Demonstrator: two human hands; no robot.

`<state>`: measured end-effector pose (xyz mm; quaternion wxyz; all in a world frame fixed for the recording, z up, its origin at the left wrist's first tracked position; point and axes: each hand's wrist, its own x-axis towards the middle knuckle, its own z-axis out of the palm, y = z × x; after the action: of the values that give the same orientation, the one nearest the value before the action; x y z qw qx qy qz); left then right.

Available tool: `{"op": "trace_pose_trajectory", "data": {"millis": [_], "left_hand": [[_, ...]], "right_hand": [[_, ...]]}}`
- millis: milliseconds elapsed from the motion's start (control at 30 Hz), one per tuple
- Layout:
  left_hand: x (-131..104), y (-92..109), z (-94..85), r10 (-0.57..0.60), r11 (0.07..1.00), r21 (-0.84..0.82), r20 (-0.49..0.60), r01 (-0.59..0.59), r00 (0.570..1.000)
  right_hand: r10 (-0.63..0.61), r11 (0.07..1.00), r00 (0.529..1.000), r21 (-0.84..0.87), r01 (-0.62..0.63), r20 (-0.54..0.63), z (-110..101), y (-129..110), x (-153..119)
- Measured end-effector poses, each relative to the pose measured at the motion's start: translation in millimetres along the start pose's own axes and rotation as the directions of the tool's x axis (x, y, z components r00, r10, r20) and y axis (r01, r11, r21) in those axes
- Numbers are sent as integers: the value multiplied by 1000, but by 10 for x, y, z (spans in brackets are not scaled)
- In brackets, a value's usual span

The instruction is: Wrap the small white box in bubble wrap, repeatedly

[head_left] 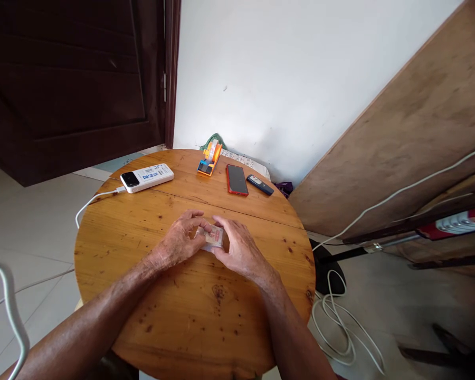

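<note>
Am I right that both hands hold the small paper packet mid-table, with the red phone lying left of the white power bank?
Not quite. In the head view the left hand and right hand do hold the small paper packet mid-table, but the red phone lies right of the white power bank, not left.

power bank (pixel 146 177), red phone (pixel 237 179), tape dispenser (pixel 209 158)

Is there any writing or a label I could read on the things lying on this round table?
None reads clearly.
White power bank: blue label print, too small to read.
Small pack between left hand and right hand: reddish marks, blurred.
White bag behind the red phone: dark print, illegible.
</note>
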<state>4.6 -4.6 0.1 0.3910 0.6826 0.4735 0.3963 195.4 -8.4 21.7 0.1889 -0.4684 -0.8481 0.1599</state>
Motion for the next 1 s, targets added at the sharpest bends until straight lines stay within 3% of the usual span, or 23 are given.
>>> {"op": "trace_pose_trajectory", "data": {"millis": [300, 700, 1000], "left_hand": [[-1, -19, 16, 14, 999, 47, -26, -12, 1000], [14, -19, 19, -1, 996, -93, 20, 3, 1000], [20, 33, -17, -26, 989, -144, 15, 28, 1000]], "right_hand": [[-17, 1000, 1000, -18, 17, -10, -9, 30, 5], [-72, 997, 995, -16, 71, -65, 33, 16, 25], [-67, 997, 997, 22, 67, -30, -16, 37, 6]]}}
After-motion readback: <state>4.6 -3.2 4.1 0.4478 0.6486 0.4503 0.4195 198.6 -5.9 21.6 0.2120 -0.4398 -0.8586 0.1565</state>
